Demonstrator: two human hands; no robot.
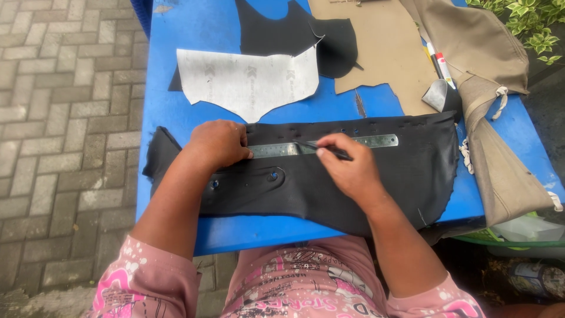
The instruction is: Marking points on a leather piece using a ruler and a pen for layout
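An outdoor spot paved with grey brick pavers (65, 118), seen from above. A bright blue table (176, 35) fills the middle of the view, its near edge just above the person's lap; pink patterned sleeves show at the bottom.

On the left of the table, the left hand (219, 144) lies flat, fingers pressed down on the left end of a steel ruler (329, 145). It pins the ruler rather than gripping it. Beyond this hand, farther up the table, lies a pale grey paper pattern (247, 82), partly covering a second black cut piece (306, 35).

Under both hands spreads a wide piece of black fabric (412, 176) with a ragged right edge — it runs across the table's near side, and the ruler lies along its upper part. Two small eyelet holes show in it just below the left hand.

To the right, the right hand (348, 168) is closed in a pinch around a thin dark pen-like tool (325, 148), its tip touching the ruler's edge near the middle.

Beyond the right hand lies a tan sheet (382, 53). Farther right, a folded khaki cloth (482, 53) drapes over the table's edge, with a white marker (442, 66) beside it. Green leafy plants (535, 23) fill the top right corner.
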